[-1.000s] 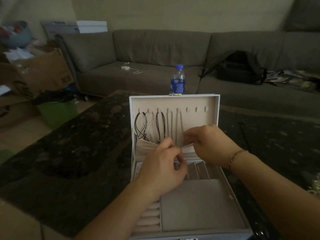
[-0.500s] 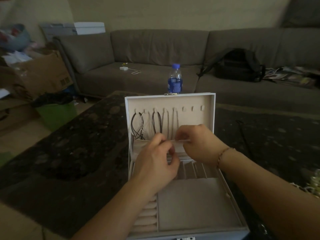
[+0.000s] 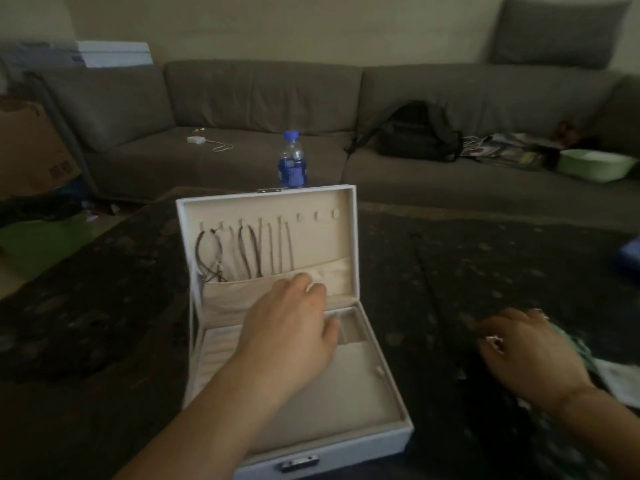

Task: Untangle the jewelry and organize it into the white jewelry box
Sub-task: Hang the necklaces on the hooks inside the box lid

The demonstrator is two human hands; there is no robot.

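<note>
Box stands open on dark mottled table, lid upright. Several necklaces are hung from lid hooks, cords trailing into the fabric pocket; three hooks at right are left bare. Task is judged partly done: lower trays look unfilled as far as can be seen.

Left hand is laid over the pocket edge, fingers fairly straight, nothing seen held. Right hand is lowered well right of the box, fingers loosely curled over something pale and glinting; grip cannot be told through blur. More jewelry is presumed there.

Box shell is smooth, white, rectangular, with metal clasp. Lining is beige, velvety; ring rolls ridged. Cords are thin, dark, limp.
</note>
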